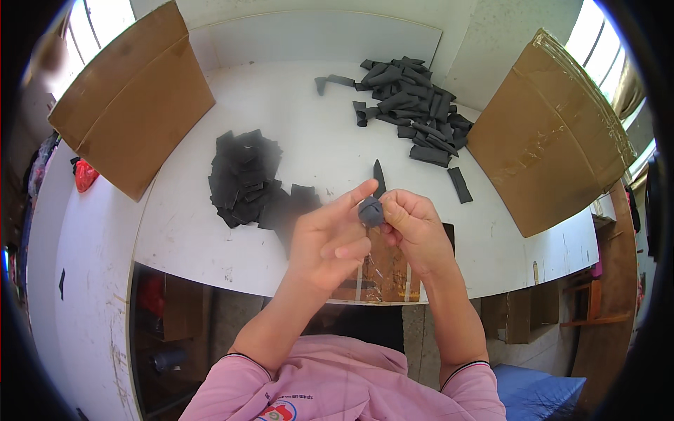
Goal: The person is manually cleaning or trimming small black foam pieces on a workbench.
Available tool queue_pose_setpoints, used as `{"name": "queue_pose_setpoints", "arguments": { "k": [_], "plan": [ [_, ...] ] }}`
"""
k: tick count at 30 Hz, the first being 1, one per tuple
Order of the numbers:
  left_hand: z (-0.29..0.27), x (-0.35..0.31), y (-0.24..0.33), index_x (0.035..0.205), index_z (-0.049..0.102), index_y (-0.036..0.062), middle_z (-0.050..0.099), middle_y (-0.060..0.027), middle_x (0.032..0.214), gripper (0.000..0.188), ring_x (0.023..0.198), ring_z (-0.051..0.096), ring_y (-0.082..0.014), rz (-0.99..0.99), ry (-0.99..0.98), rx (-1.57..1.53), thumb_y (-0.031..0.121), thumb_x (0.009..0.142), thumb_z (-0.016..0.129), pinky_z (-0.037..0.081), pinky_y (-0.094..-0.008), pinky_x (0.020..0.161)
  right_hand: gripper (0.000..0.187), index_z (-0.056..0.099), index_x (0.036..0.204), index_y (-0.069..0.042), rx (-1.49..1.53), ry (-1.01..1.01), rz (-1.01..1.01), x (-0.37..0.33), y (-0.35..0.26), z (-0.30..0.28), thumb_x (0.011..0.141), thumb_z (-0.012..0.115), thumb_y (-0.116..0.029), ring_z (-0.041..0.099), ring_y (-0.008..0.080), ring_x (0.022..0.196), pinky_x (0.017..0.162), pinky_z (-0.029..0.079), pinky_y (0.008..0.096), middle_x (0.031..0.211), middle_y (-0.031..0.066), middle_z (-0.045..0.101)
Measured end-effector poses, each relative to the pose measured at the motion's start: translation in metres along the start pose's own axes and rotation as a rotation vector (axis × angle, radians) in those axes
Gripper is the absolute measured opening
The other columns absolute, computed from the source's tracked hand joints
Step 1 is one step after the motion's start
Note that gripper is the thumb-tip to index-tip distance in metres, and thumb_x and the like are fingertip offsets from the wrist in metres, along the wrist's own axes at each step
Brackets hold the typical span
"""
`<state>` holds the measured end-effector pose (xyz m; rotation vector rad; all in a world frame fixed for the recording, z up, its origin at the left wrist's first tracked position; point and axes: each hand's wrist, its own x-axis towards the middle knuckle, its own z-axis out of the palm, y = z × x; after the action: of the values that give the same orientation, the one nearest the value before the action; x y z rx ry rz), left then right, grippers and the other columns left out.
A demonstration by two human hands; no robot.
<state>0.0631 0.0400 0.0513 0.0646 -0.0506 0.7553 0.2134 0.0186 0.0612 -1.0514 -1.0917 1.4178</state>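
Between my hands is a small dark grey folded fabric piece [371, 211], its end facing up. My right hand [420, 228] pinches it between thumb and fingers. My left hand [326, 235] is at its left side, the upper finger stretched along it and the others apart and loosely bent; whether they touch it I cannot tell. Just beyond the fingertips shows a dark pointed thing [379, 177], partly hidden by the hands. Under them lies a brown wooden board [393, 270] with pale strips, at the table's front edge.
On the white table [302, 98], flat dark pieces [246, 175] are piled at left and rolled dark pieces [414, 98] at the back right. One single roll [460, 184] lies apart. Cardboard panels stand at left [133, 98] and right [554, 133]. A red bag [86, 175] sits far left.
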Motion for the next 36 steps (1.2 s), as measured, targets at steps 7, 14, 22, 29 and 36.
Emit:
{"name": "queue_pose_setpoints", "arguments": {
  "k": [7, 14, 22, 29, 36],
  "plan": [
    [-0.034, 0.007, 0.007, 0.111, 0.043, -0.0059, 0.055, -0.0084, 0.074, 0.029, 0.034, 0.029, -0.0055, 0.022, 0.382, -0.188, 0.001, 0.082, 0.044, 0.032, -0.0194, 0.035, 0.021, 0.051, 0.072, -0.005, 0.146, -0.049, 0.093, 0.011, 0.040, -0.011, 0.087, 0.050, -0.021, 0.042, 0.0069, 0.057, 0.053, 0.034, 0.0200, 0.062, -0.0011, 0.047],
    [-0.017, -0.005, -0.011, 0.111, 0.043, -0.0052, 0.053, -0.0056, 0.067, 0.028, 0.034, 0.029, -0.0046, 0.251, 0.250, 0.650, 0.002, 0.085, 0.046, 0.032, -0.0193, 0.034, 0.023, 0.051, 0.073, -0.006, 0.108, -0.224, -0.015, 0.021, 0.056, -0.017, 0.088, 0.050, -0.024, 0.043, 0.0062, 0.059, 0.054, 0.035, 0.0195, 0.064, -0.0022, 0.048],
    [-0.035, 0.000, 0.009, 0.106, 0.048, -0.0009, 0.056, -0.0086, 0.074, 0.023, 0.033, 0.030, -0.0052, 0.063, 0.313, -0.220, 0.003, 0.085, 0.042, 0.028, -0.0189, 0.032, 0.017, 0.051, 0.072, -0.004, 0.020, -0.089, 0.009, 0.017, 0.040, -0.008, 0.086, 0.050, -0.015, 0.042, 0.0060, 0.057, 0.054, 0.035, 0.0202, 0.061, -0.0025, 0.047],
    [-0.051, -0.007, 0.001, 0.108, 0.047, -0.0008, 0.057, -0.0072, 0.079, 0.024, 0.036, 0.037, -0.0057, -0.017, 0.394, 0.382, 0.006, 0.085, 0.044, 0.033, -0.0179, 0.035, 0.020, 0.052, 0.075, -0.003, 0.225, -0.058, 0.069, 0.008, 0.086, -0.018, 0.087, 0.048, -0.020, 0.045, 0.0067, 0.058, 0.055, 0.036, 0.0201, 0.064, -0.0010, 0.050],
    [-0.033, -0.003, -0.002, 0.094, 0.058, 0.0015, 0.059, -0.0060, 0.092, 0.017, 0.089, 0.051, -0.0171, 0.803, 0.002, 1.986, 0.004, 0.077, 0.059, 0.041, -0.0261, 0.075, 0.018, 0.053, 0.081, -0.002, -0.259, 0.160, -0.122, 0.002, 0.072, -0.017, 0.085, 0.048, -0.018, 0.048, 0.0081, 0.063, 0.056, 0.038, 0.0226, 0.068, 0.0006, 0.052]
  ]
}}
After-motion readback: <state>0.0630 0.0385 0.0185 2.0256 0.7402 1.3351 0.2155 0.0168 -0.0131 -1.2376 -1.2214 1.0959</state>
